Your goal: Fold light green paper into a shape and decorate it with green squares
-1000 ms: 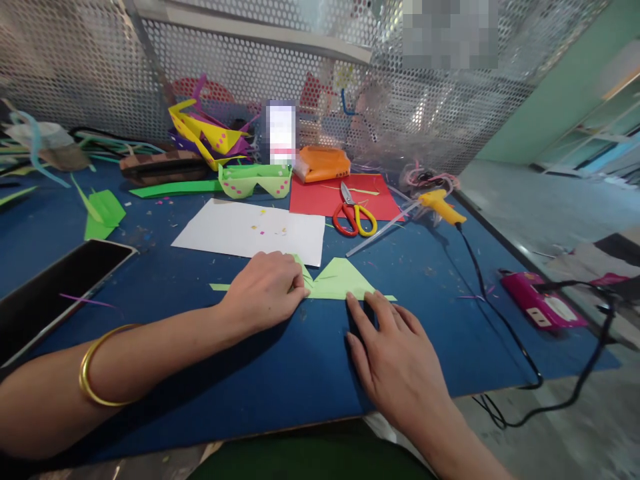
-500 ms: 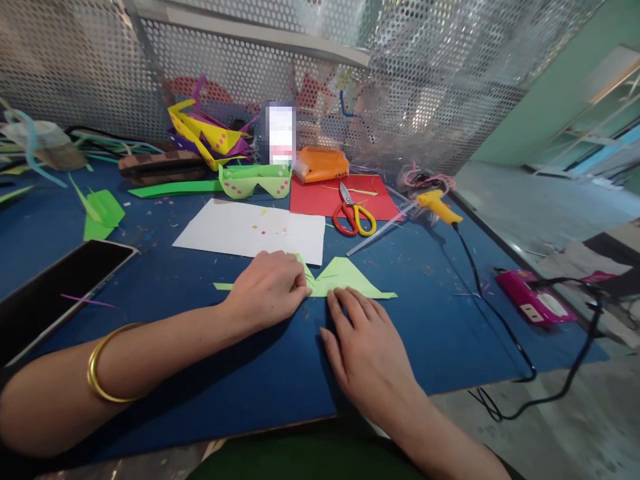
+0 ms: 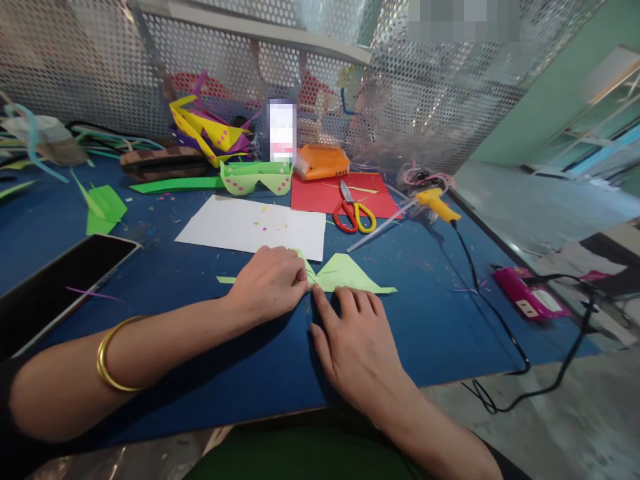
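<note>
The person's left hand (image 3: 273,283) is curled over light-green paper (image 3: 345,273) on the worktop (image 3: 210,400), grip unclear, right hand (image 3: 360,340) unclenched, fingertips at its near edge; notched outline looks done, dots like the green paper glasses' (image 3: 240,183) apparently still missing.

Scissors (image 3: 353,203) lie partly on red paper (image 3: 313,198). Behind sits an orange packet (image 3: 325,162); to the right, a yellow glue gun (image 3: 440,205).

Ahead-right of the grip, passage is blocked by scissors (image 3: 353,203) and glue gun (image 3: 439,204); room is left between right hand (image 3: 357,347) and black cord (image 3: 474,272).
</note>
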{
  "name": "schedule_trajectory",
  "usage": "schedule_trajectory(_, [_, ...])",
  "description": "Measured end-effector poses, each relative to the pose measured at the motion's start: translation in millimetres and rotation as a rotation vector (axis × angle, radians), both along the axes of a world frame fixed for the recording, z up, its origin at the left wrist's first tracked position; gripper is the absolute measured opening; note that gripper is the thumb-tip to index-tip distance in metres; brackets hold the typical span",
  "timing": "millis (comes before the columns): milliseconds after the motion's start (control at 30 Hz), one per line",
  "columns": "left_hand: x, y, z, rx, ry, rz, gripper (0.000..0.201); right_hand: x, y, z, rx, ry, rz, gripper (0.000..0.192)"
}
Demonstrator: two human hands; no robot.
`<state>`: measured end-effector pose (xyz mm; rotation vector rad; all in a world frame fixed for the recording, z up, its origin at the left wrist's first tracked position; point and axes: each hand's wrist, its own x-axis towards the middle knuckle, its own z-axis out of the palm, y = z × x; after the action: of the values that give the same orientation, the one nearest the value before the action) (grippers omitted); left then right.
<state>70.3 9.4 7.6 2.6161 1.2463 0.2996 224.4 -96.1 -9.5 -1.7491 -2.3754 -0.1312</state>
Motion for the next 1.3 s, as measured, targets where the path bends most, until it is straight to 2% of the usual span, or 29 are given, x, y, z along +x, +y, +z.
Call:
schedule_trajectory(367, [-17,3,5.5,-0.171,-0.095,0.101,0.014,3,-1,-0.1,-0.042,0.0,-0.007,0.051])
schedule_trajectory(633, [-21,3,5.0,-0.113,-0.094,0.105,0.016,3,0,0.0,-0.053,0.0,0.004,0.05])
schedule_trajectory(767, [-21,5,6.1,-0.133,-0.006,0.14,0.016,3,0,-0.4,-0.05,-0.001,0.003,0.049])
schedule_trajectory(867, [-19,5,8.0,-0.107,0.055,0.126,0.015,3,0,-0.5,-0.042,-0.006,0.005,0.049])
schedule_trajectory(1067, [-18,3,9.5,-0.092,0.056,0.097,0.015,-1,0,0.5,-0.003,-0.003,0.013,0.049])
schedule_trajectory(1300, [-20,2,8.6,-0.084,0.028,0.101,0.016,-20,5,1.2,-0.026,0.063,0.124,0.047])
